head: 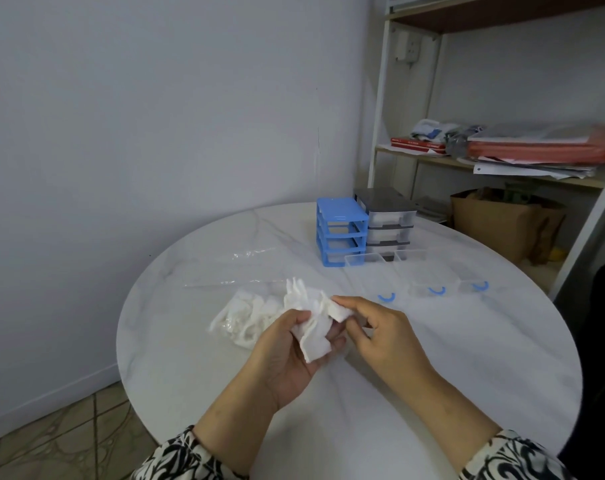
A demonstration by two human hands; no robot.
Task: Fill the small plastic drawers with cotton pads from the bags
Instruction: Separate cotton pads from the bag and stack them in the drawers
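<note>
My left hand (287, 355) holds a loose stack of white cotton pads (313, 323) above the round white table (415, 393). My right hand (380, 330) pinches the top right pad of that stack between thumb and fingers. More pads lie in a heap (244, 317) on the table just left of my hands. Three clear drawers with blue handles stand pulled out further back: one at the left (372, 277), one in the middle (420, 275) and one at the right (467, 275). Behind them stands the blue drawer frame (341, 232).
A grey drawer unit (387, 220) stands right of the blue frame. Two clear plastic bags (231, 271) lie flat on the table behind the pad heap. A shelf with papers (519, 154) and a brown paper bag (502, 223) are beyond the table at the right.
</note>
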